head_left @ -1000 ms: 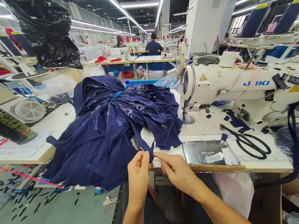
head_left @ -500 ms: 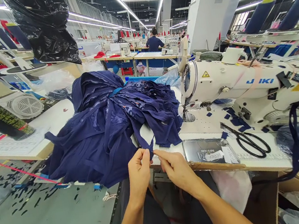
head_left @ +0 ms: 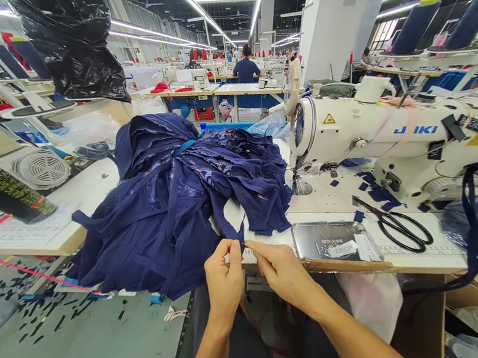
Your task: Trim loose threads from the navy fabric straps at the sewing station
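A tied bundle of navy garments with lace parts (head_left: 156,197) lies on the sewing table, its straps and fabric ends hanging over the front edge. At that edge my left hand (head_left: 225,276) is closed, thumb and forefinger pinching the end of a navy fabric strap (head_left: 229,228). Close beside it, my right hand (head_left: 282,271) is closed in a pinch at the same strap end. What exactly lies between the right fingertips is too small to make out. The white sewing machine (head_left: 357,125) stands to the right of the bundle, its needle area near the fabric.
Black-handled scissors (head_left: 402,229) and a metal tray with labels (head_left: 336,242) lie at the table's front right. Navy scraps (head_left: 378,191) are scattered by the machine. A spray can (head_left: 5,190) stands at left. A person (head_left: 248,67) sits further back.
My hands stay nearly in place at the strap end. The strap piece between the fingertips has turned slightly and shows less of its width.
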Available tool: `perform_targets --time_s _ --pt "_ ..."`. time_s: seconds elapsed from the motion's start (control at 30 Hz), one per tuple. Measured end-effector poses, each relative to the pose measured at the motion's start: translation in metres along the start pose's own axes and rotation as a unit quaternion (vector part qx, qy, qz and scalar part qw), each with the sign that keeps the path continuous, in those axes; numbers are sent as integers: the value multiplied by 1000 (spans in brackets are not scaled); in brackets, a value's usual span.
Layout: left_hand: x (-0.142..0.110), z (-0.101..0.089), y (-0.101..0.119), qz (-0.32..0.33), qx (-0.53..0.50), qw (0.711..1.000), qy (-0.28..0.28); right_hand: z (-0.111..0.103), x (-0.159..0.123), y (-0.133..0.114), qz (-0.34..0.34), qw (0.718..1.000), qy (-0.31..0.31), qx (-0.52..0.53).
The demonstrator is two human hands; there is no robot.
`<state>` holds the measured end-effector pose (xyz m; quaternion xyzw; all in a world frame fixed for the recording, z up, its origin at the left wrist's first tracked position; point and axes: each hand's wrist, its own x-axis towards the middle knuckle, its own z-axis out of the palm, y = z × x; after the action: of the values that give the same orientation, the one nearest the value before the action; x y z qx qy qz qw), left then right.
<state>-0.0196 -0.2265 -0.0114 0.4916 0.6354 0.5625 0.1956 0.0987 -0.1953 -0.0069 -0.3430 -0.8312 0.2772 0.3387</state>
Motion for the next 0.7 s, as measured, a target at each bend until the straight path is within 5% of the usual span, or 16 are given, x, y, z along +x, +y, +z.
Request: perform_targets --time_s 0.37,0.7 --pt "5 -10 1 24 45 996 -71 -7 -2 1 -17 996 -40 -79" --pt "10 -10 -7 -76 -155 980 -95 1 -1 4 -44 999 -16 -16"
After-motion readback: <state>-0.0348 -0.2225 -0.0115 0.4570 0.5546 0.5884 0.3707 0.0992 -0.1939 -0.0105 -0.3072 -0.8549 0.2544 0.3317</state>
